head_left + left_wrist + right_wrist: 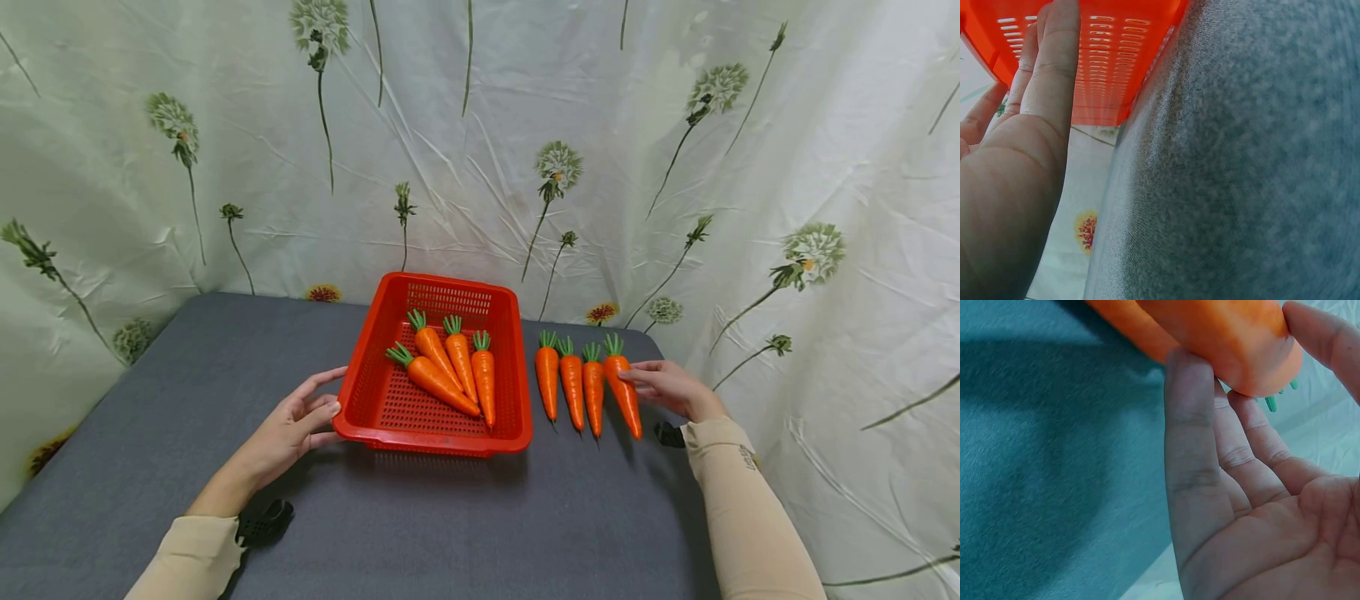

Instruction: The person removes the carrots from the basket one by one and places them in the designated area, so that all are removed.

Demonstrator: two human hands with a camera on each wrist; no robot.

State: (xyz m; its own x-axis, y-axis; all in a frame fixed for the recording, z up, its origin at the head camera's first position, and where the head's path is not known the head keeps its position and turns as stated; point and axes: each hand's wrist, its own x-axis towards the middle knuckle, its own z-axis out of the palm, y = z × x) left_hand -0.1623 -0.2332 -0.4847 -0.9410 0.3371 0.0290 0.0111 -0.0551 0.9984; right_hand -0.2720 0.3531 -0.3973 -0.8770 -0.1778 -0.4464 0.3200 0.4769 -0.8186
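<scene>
A red plastic basket [431, 435] with slotted walls stands mid-table, holding several orange carrots [483, 379] with green tops. My left hand [288, 429] grips its left side, the thumb at the rim and the other fingers along the outer wall. In the left wrist view these fingers [1054, 69] lie fairly straight against the basket's wall [1107, 69]. To the basket's right, my right hand [667, 387] pinches the rightmost carrot [624, 396] near its thick end. The right wrist view shows this carrot [1235, 344] between thumb and fingers. Its contact with the table is unclear.
Three carrots [572, 383] lie side by side between the basket and the held carrot, tops away from me. Grey cloth covers the table [420, 533]. A white curtain [480, 192] with dandelion prints hangs behind and at both sides.
</scene>
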